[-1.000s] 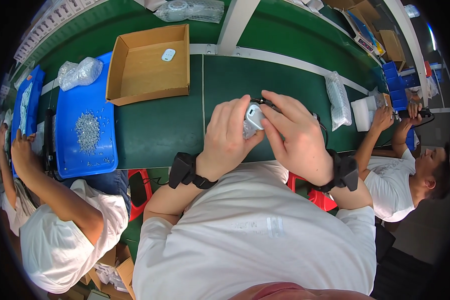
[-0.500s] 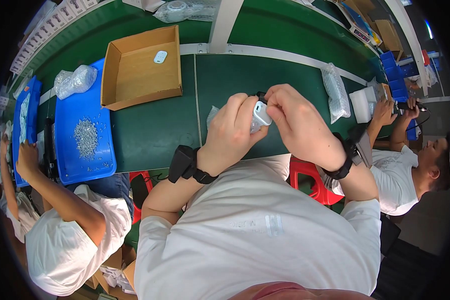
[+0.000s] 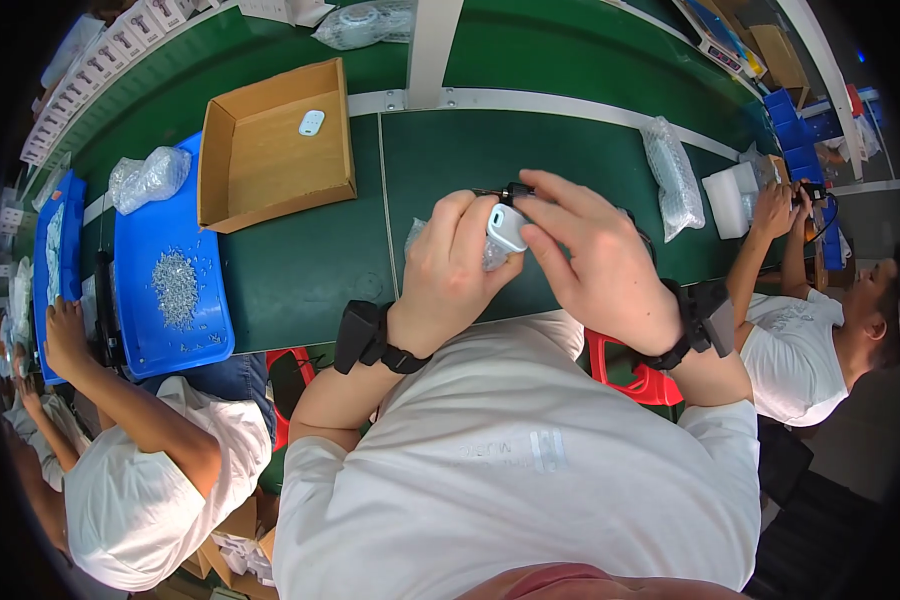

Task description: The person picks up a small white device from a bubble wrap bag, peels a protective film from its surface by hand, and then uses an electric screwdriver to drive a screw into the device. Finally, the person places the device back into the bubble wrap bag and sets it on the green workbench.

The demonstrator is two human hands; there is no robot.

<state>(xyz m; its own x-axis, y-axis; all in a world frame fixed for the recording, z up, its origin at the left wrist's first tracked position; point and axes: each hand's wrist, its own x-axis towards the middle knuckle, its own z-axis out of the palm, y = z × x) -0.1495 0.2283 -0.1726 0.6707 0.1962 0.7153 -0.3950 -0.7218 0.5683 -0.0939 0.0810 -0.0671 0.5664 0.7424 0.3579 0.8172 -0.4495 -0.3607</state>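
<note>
My left hand is closed around a small white rounded device with a dark slot in its end, held above the green table. Clear plastic wrap shows below the device and also beyond the left hand's far side; whether it is in my grip is hidden. At the device's far side, a black cable plug sits between the fingertips of my right hand. The right thumb is close against the device's right edge, and the other right fingers are partly stretched.
An open cardboard box holding another white device stands left. Beside it, a blue tray contains many small clear pieces. A bubble-wrap pack and white foam block lie right. Co-workers sit at both sides.
The right fingers have spread from a tight pinch at the device, and more of the black plug shows. Both hands and the device appear slightly further left, as the view has also shifted.
</note>
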